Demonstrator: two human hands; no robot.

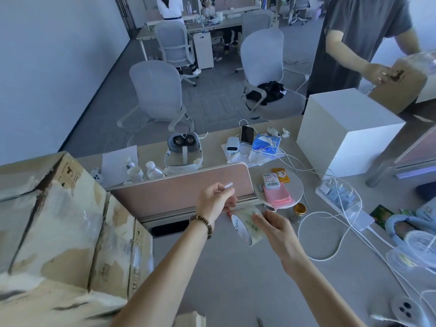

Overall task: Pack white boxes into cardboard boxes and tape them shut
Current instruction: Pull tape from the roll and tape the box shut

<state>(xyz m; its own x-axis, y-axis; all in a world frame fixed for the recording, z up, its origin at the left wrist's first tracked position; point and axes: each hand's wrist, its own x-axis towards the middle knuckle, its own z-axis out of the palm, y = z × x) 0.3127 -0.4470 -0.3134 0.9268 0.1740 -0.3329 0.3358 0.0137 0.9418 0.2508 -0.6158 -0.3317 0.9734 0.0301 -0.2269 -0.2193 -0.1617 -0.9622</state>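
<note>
A roll of clear packing tape (245,228) hangs above the desk in my right hand (271,226), whose fingers wrap its rim. My left hand (213,200), with a bead bracelet on the wrist, pinches the loose white tape end (228,185) and holds it up and left of the roll. Stacked, worn cardboard boxes (59,220) covered in old tape fill the left side. A large white box (346,131) stands on the desk at the right. Behind it another person holds a cardboard box (405,86).
A pink desk divider (179,187) runs behind my hands. A headset (184,147), bottles, a phone and tissues lie beyond it. To the right are a power strip (335,192), white cables, pink packets and a small jar. Office chairs stand behind the desk.
</note>
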